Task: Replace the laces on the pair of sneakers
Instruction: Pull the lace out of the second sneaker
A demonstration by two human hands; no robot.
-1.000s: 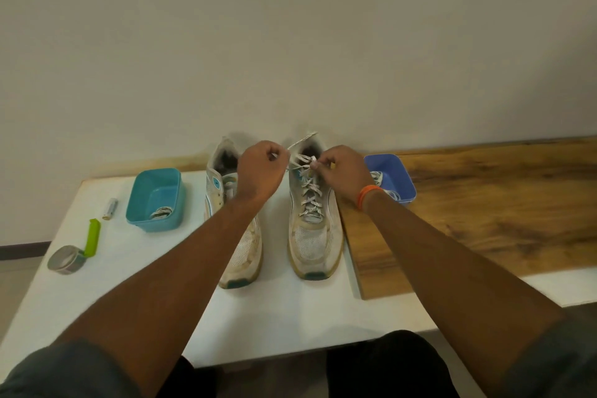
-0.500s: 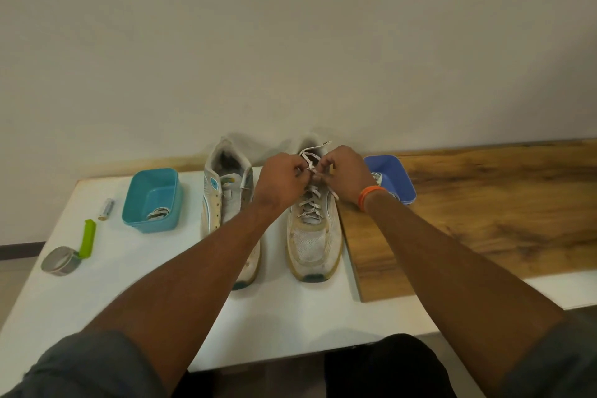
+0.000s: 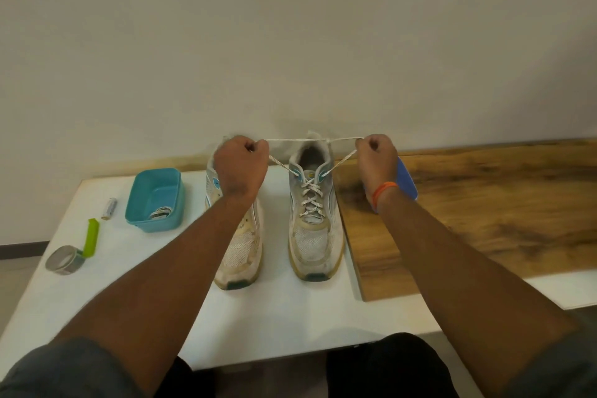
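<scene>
While curled tight round one end each of a white speckled lace (image 3: 309, 140), left hand (image 3: 240, 166) and right hand (image 3: 376, 161) raised level above the table, each grip a closed fist. Lace stretched in a thin line between the two fists across the heel of the right sneaker (image 3: 314, 220), then slanting down from each fist to the top eyelets. Same lace crossed in neat rows down that sneaker's tongue. Orange band (image 3: 382, 191) round the right wrist.

Left sneaker (image 3: 240, 245) just beside its mate, toes toward the person, partly hidden under the left forearm; whether laced, cannot tell. Both of worn white mesh, yellowed along the soles, teal trim at toe and eyelets.

White table (image 3: 290, 317), smooth and matte, carrying both sneakers. Wooden board (image 3: 484, 220) lying on its right part, glossy, knotted brown grain, edge just beside the right sneaker. Blue tray (image 3: 407, 179) on the board, mostly behind the right hand.

Teal plastic tub (image 3: 156, 200), square with rounded corners, left of the sneakers, a coiled lace (image 3: 160, 213) inside. Small battery (image 3: 109, 207) near it. Green clip (image 3: 90, 237) touching a grey tape roll (image 3: 64, 259) near the left edge.

Plain off-white wall (image 3: 290, 42) behind; dark skirting low at far left.
</scene>
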